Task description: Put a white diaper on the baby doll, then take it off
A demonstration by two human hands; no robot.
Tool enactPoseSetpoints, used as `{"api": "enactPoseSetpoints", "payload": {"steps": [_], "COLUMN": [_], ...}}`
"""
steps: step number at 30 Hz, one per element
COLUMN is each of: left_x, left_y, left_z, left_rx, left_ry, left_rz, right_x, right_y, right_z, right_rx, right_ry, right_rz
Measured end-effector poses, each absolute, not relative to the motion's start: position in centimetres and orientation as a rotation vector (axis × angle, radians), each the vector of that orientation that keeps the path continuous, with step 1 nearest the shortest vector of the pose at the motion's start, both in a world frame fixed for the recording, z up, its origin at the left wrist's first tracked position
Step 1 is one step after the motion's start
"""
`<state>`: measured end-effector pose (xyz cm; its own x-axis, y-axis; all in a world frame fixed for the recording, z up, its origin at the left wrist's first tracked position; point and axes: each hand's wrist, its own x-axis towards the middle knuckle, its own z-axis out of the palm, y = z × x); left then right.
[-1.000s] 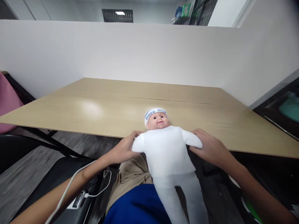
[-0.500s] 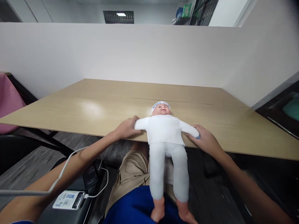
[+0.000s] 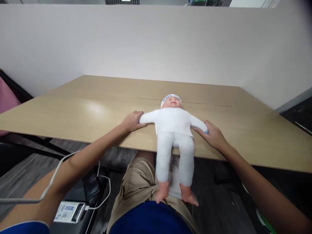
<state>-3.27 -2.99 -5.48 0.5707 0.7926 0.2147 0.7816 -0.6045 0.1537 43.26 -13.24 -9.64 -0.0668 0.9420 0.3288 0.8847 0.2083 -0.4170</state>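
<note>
A baby doll (image 3: 174, 122) in a white top and pale grey-white trousers lies face up, its head toward the far side. Blue lettering runs across its white headband (image 3: 171, 96). My left hand (image 3: 133, 122) is closed around the end of the doll's outstretched arm on the left. On the other side, my right hand (image 3: 212, 134) grips the opposite arm near its blue cuff. The doll's head and torso rest on the wooden table (image 3: 109, 107), while its legs hang past the front edge above my lap, with bare feet showing.
A white wall (image 3: 156, 45) stands behind the table. At lower left, a white power bank (image 3: 69, 212) with a plugged-in cable (image 3: 109, 191) sits on a black surface beside a dark phone-like object (image 3: 91, 185). Pink cloth (image 3: 7, 94) shows at far left.
The doll has slid farther onto the table, away from me, with both hands holding its arms. My view has tilted down a little.
</note>
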Motion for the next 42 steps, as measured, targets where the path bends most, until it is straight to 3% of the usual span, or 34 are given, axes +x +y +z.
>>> {"api": "enactPoseSetpoints", "payload": {"steps": [13, 22, 42], "left_x": [-3.2, -3.5, -3.9], "left_y": [9.6, 16.5, 23.4], "left_z": [-6.6, -7.3, -8.4], "left_rx": [2.705, 2.815, 2.694], "left_ry": [1.351, 1.247, 1.433], "left_rz": [0.552, 0.888, 0.909], "right_x": [45.9, 46.8, 48.4], "right_y": [-0.2, 6.3, 14.1], "right_z": [-9.9, -10.0, -10.4], "right_rx": [-1.590, -1.524, -1.600], "right_ry": [-2.034, -2.044, -1.972], "right_rz": [0.115, -0.024, -0.078]}}
